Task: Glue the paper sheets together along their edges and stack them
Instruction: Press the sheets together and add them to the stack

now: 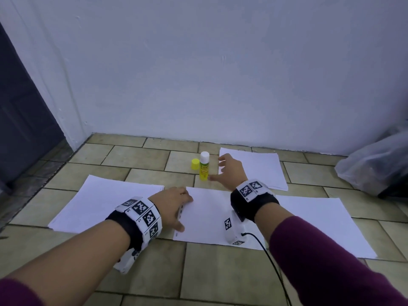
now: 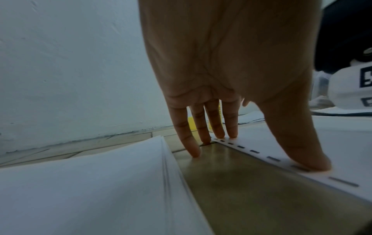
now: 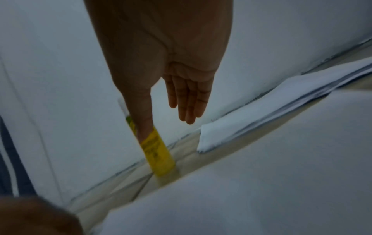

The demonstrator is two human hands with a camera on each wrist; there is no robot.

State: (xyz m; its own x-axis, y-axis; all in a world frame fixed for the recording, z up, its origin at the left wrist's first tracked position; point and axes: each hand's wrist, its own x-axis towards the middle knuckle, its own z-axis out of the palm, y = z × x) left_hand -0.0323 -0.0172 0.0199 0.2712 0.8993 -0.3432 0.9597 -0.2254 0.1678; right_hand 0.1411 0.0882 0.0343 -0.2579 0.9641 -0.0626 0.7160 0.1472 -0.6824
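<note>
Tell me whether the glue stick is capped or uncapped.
Uncapped. The glue stick stands upright on the floor tiles with its white top bare, and its yellow cap sits on the tile beside it.

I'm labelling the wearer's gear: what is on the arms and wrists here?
Both arms wear dark purple sleeves pushed up the forearm. Each wrist has a black strap carrying white blocks printed with black square markers: left wrist band, right wrist band. A thin black cable trails from the white camera housing under the right wrist.
</note>
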